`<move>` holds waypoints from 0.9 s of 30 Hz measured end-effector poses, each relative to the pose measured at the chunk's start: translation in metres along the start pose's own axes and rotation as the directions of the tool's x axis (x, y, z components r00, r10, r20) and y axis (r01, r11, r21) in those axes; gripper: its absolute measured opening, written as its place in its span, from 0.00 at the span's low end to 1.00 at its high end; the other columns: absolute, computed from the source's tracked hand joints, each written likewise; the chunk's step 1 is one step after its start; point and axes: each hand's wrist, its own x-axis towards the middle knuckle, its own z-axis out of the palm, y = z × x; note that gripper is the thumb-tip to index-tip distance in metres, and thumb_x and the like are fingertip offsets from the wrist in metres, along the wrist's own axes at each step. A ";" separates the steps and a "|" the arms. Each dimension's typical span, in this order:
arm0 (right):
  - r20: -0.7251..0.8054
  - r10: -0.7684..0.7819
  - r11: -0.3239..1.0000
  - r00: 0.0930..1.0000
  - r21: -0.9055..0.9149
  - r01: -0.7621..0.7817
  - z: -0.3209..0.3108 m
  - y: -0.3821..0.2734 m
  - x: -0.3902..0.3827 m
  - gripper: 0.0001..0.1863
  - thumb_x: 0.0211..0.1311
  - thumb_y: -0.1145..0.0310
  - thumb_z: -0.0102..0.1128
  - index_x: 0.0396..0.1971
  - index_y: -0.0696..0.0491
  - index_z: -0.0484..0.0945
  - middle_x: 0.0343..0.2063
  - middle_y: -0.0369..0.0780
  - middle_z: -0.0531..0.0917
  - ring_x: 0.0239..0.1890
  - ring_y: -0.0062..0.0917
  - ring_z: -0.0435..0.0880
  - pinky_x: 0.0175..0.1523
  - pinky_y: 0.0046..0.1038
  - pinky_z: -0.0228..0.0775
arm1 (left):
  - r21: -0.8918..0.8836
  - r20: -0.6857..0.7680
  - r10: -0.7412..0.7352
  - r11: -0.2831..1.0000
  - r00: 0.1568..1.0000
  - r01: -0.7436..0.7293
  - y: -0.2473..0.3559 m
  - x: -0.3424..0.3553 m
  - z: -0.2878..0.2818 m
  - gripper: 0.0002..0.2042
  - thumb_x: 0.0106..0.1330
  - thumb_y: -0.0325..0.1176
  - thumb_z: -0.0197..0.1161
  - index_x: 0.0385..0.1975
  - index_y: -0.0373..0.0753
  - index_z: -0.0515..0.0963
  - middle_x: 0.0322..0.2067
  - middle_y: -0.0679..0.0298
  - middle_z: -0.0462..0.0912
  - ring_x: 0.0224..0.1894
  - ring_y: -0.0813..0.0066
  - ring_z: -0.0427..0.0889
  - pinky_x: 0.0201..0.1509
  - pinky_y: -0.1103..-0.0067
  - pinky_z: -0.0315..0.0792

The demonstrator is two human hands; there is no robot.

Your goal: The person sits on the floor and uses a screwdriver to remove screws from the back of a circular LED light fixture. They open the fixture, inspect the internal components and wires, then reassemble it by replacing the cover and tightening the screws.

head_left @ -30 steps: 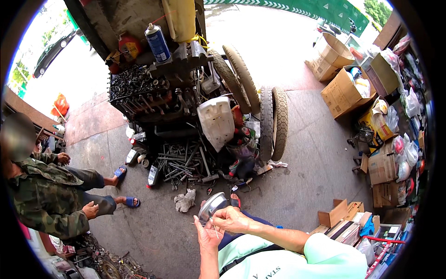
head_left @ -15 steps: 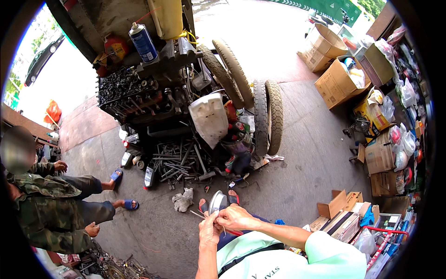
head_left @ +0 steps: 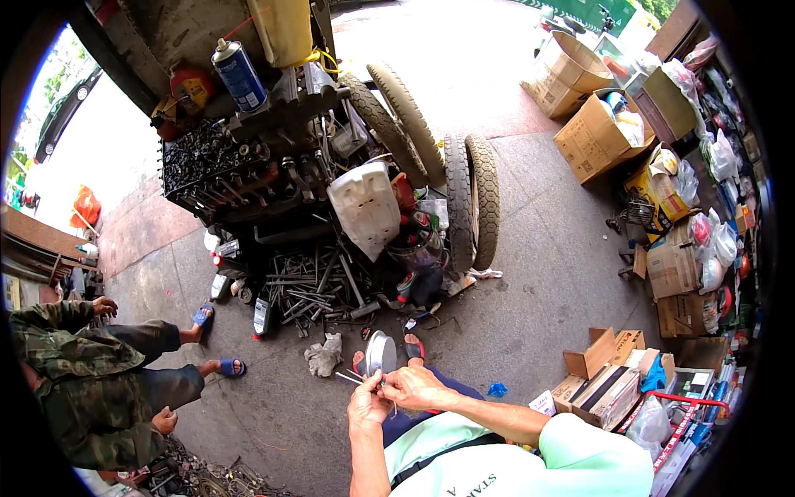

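Note:
Both hands meet at the lower centre, in front of my body. My left hand [head_left: 367,403] is closed, pinching thin pale wires [head_left: 349,378] whose ends stick out to the left past the fingers. My right hand [head_left: 416,388] is closed against it, fingertips on the same wires; a short end hangs below them. Just beyond the fingers is a round, shallow silver part [head_left: 380,352], like a lamp housing, tilted up on edge. It seems joined to the wires, but the fingers hide the joint.
Ahead stands a greasy tool rack [head_left: 240,174] over a heap of metal bars [head_left: 319,286]. Tyres [head_left: 481,203] stand beside it. A grey glove [head_left: 324,354] lies on the floor. Another person in a camouflage jacket [head_left: 74,364] is at left. Cardboard boxes [head_left: 598,137] line the right.
Both hands still work close together at the wires. The round part has tipped slightly and shifted left. The view has moved a little, and the other person's head is out of the picture.

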 end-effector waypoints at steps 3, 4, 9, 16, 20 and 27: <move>-0.006 0.002 1.000 1.000 -0.010 -0.002 -0.001 -0.001 0.001 0.17 0.59 0.58 0.45 0.25 0.53 0.80 0.20 0.47 0.80 0.25 0.42 0.77 0.41 0.37 0.64 | 0.005 0.006 -0.025 1.000 1.000 0.025 0.003 0.003 -0.003 0.08 0.56 0.29 0.64 0.31 0.34 0.75 0.30 0.60 0.80 0.33 0.69 0.79 0.44 0.75 0.74; -0.001 0.005 1.000 1.000 -0.017 -0.005 -0.001 -0.001 0.002 0.17 0.59 0.58 0.45 0.26 0.53 0.80 0.20 0.47 0.80 0.25 0.42 0.77 0.41 0.38 0.65 | 0.008 0.005 -0.027 1.000 1.000 0.027 0.003 0.004 -0.004 0.08 0.56 0.29 0.64 0.31 0.34 0.75 0.30 0.60 0.80 0.34 0.69 0.79 0.44 0.75 0.74; -0.101 0.019 0.997 0.995 0.072 -0.012 0.001 -0.003 0.000 0.18 0.51 0.56 0.51 0.19 0.58 0.78 0.19 0.50 0.78 0.26 0.45 0.79 0.33 0.43 0.67 | 0.031 -0.091 -0.016 0.999 0.996 0.019 0.000 0.000 0.010 0.05 0.57 0.27 0.64 0.28 0.42 0.73 0.23 0.70 0.76 0.21 0.81 0.71 0.27 0.84 0.68; -0.054 0.070 0.994 0.996 0.084 -0.066 0.003 -0.002 0.002 0.19 0.52 0.56 0.51 0.23 0.58 0.79 0.21 0.49 0.80 0.27 0.43 0.80 0.35 0.40 0.69 | 0.081 0.000 -0.023 0.996 1.000 0.023 0.005 0.012 -0.010 0.07 0.57 0.30 0.64 0.30 0.35 0.75 0.29 0.61 0.80 0.33 0.68 0.79 0.42 0.71 0.74; -0.022 0.143 0.938 0.989 0.321 -0.129 0.005 -0.002 0.002 0.19 0.53 0.57 0.51 0.25 0.60 0.79 0.20 0.49 0.80 0.25 0.37 0.81 0.33 0.37 0.69 | 0.101 -0.103 -0.002 0.995 0.995 0.013 0.005 -0.001 0.008 0.04 0.57 0.30 0.64 0.27 0.41 0.75 0.23 0.68 0.78 0.19 0.82 0.70 0.26 0.85 0.66; 0.089 0.364 0.732 0.927 0.587 -0.345 0.013 0.019 0.023 0.15 0.57 0.60 0.55 0.21 0.57 0.78 0.11 0.31 0.68 0.09 0.14 0.64 0.14 0.20 0.55 | 0.109 -0.173 0.091 0.991 0.981 -0.073 0.028 -0.021 -0.012 0.11 0.60 0.38 0.62 0.30 0.36 0.77 0.17 0.71 0.65 0.16 0.79 0.64 0.29 0.75 0.66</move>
